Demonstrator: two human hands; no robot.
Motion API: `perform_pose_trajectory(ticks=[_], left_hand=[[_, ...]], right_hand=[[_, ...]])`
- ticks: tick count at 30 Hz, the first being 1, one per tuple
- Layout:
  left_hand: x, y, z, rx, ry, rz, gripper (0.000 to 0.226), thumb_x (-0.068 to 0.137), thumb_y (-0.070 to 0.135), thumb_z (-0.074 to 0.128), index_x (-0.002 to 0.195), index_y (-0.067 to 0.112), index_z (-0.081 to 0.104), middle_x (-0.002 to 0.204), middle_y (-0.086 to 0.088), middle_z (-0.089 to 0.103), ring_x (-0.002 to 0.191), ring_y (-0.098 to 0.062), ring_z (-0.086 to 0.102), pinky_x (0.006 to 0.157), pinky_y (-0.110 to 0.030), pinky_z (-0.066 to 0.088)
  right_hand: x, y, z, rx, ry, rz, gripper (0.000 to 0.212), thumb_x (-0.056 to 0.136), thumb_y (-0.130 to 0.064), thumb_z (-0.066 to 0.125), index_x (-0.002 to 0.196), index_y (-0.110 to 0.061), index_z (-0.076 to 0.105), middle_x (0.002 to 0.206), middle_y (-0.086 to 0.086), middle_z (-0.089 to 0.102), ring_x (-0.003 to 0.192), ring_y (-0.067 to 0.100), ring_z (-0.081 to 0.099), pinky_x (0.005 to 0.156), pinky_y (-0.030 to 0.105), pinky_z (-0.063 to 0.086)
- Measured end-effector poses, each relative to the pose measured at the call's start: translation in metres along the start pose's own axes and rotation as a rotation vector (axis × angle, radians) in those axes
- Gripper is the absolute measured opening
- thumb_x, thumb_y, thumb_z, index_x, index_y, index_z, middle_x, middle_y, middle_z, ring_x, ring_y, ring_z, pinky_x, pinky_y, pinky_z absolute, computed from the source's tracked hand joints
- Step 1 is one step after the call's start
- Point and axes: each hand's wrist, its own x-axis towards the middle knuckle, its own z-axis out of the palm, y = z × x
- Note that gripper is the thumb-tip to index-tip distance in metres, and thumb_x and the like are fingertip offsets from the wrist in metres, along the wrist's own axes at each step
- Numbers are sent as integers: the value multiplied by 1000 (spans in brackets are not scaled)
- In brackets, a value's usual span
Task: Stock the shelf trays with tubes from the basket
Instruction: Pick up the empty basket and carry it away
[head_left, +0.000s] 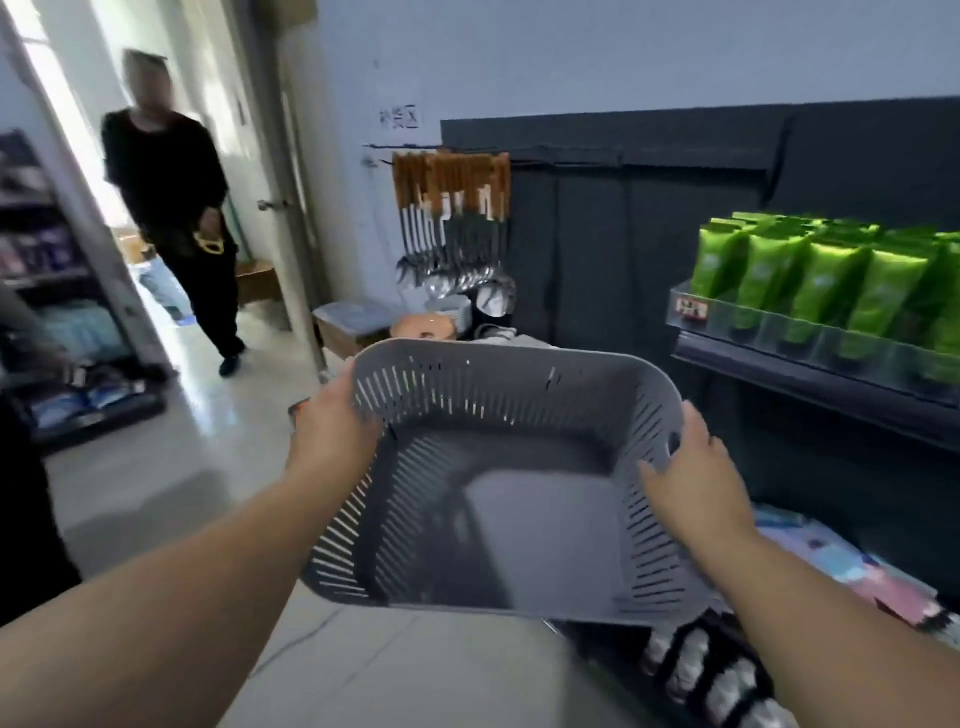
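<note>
I hold a grey slotted plastic basket (498, 395) out in front of me, tilted toward me, with nothing inside it. My left hand (332, 421) grips its left rim and my right hand (691, 467) grips its right rim. On the right, green tubes (821, 280) stand upright in rows inside clear shelf trays (769, 325) on a dark shelf (810, 384).
A person in black (176, 208) walks toward me through the doorway on the left. Ladles and spatulas (452, 228) hang on the back wall. Lower shelves at right hold packaged goods (857, 571). Another stocked rack (62, 322) stands at far left. Pale tiled floor (171, 467) lies between.
</note>
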Motion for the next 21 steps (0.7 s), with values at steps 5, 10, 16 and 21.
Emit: perform_pose_trajectory(ticks=[5, 10, 16, 21], left_hand=[[40, -74, -68, 44, 94, -71, 58, 85, 18, 65, 135, 35, 42, 111, -6, 65, 101, -31, 60, 79, -35, 47], [86, -127, -119, 105, 190, -115, 59, 83, 13, 67, 135, 28, 43, 118, -9, 61, 106, -31, 56, 79, -33, 39], [135, -178, -135, 131, 215, -169, 59, 86, 13, 67, 138, 22, 41, 122, -11, 59, 109, -30, 55, 85, -35, 42], [196, -210, -118, 151, 214, -191, 55, 86, 13, 67, 135, 23, 44, 118, -10, 61, 104, -30, 56, 84, -37, 44]], right_hand=[[15, -103, 53, 11, -43, -116, 77, 91, -29, 58, 151, -30, 11, 132, 17, 44, 108, 37, 53, 80, 40, 43], [31, -188, 106, 31, -46, -192, 70, 89, -28, 57, 148, -29, 19, 132, 17, 45, 112, 39, 51, 87, 43, 44], [65, -244, 173, 57, -60, -232, 57, 81, -29, 59, 132, -33, 34, 122, 10, 55, 104, 35, 56, 79, 42, 49], [114, -270, 228, 37, -98, -222, 65, 83, -29, 59, 139, -33, 26, 119, 10, 56, 102, 34, 57, 73, 37, 44]])
